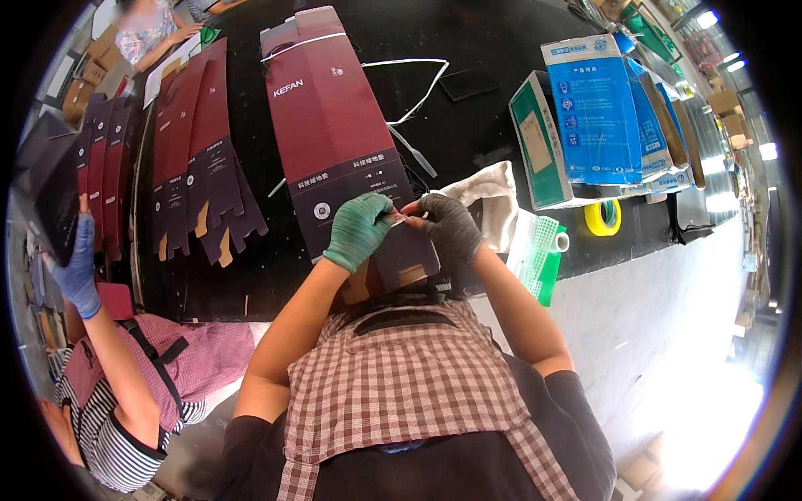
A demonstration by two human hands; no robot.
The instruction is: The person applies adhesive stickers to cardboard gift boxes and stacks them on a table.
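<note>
A long flat maroon carton blank (334, 125) lies on the black table (468, 134), its dark lower end toward me. My left hand (357, 230), in a green glove, and my right hand (451, 224), in a dark grey glove, meet over that lower end. Both pinch a small pale strip (398, 216) between their fingertips, just above the carton's edge. What the strip is cannot be made out.
Several more maroon blanks (196, 159) lie to the left, where a co-worker's blue-gloved hand (79, 263) holds one. Blue and green boxes (597, 108), a yellow tape roll (603, 217), a white cloth (489, 196) and a green mesh item (543, 250) sit at the right.
</note>
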